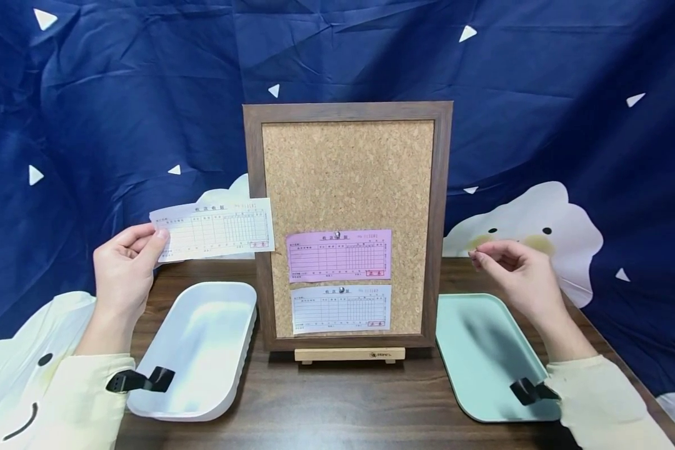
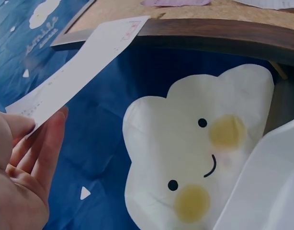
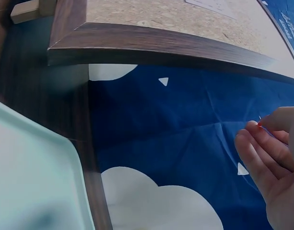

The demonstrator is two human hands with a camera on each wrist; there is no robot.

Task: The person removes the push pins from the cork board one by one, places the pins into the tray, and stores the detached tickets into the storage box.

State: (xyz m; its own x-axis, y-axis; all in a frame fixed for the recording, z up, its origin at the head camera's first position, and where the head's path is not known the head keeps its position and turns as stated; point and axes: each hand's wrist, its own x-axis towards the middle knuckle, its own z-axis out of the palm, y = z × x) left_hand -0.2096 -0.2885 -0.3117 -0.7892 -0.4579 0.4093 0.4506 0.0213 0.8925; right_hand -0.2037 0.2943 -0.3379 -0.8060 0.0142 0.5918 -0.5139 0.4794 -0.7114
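Note:
My left hand (image 1: 125, 265) pinches the left end of a white receipt slip (image 1: 214, 230) between thumb and fingers. The slip's right end overlaps the left side of the wooden frame of a corkboard (image 1: 349, 175). On the board's lower half a pink receipt slip (image 1: 337, 259) is pinned above another white slip (image 1: 315, 309), each with a silvery pin at its top. Right of the board, my right hand (image 1: 520, 275) pinches a tiny red push pin (image 3: 259, 124), its needle pointing up in the right wrist view. Fingers mostly hide the pin.
A white tray (image 1: 194, 409) stands left of the board, a mint green tray (image 1: 464, 390) right of it. The board leans on a small wooden stand (image 1: 349, 355) on the dark wooden table (image 1: 337, 406). Behind hangs a blue cloth (image 1: 146, 81) with white clouds.

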